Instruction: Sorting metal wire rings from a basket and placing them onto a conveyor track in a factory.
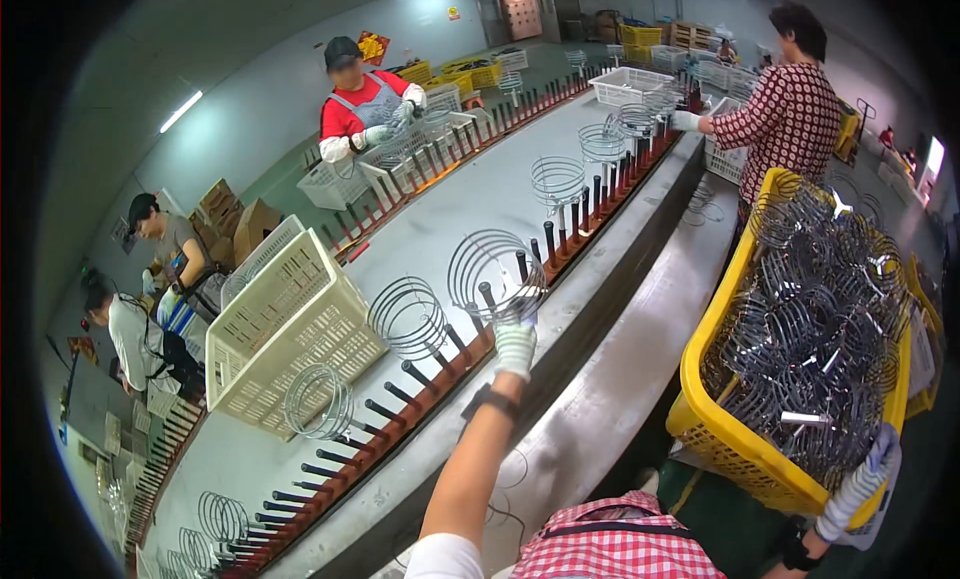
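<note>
My left hand [515,349], in a white glove, reaches over the near edge of the bench with its fingers closed on the lower part of a round wire coil [462,262]. That coil stands over a row of dark upright pegs [397,394]. Beside it on the left, another wire coil [407,317] sits on a peg, and a smaller wire coil [318,401] lies farther left. At lower right my right hand [862,482], gloved with fingers stretched out, rests by the near right corner of a yellow crate [690,379]. A tangled heap of dark wire coils [810,319] fills the crate.
A cream plastic crate [290,324] stands on the grey bench [470,194]. Across the bench, a person in red [370,104] handles something over white crates; a person in a patterned top [785,124] works at far right. Two more people stand at left.
</note>
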